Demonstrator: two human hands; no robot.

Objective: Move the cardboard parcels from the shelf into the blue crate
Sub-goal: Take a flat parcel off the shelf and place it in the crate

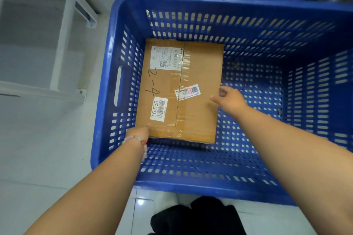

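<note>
The left hand (140, 132) grips the cardboard parcel (181, 91) at its 7 o'clock corner, fingers hidden beneath. The right hand (229, 98) pinches its 3 o'clock edge. The parcel lies inside the blue crate (248, 2), against the 9 o'clock wall; its label (159, 108) reads "T6-538". Open crate floor lies toward 3 o'clock.

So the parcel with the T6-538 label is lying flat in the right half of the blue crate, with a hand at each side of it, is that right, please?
Not quite: the parcel lies flat in the left half of the blue crate, close to the left wall; the right half is bare. The head view shows it. The rest holds: the left hand is at its near left corner, the right hand at its right edge.
</note>
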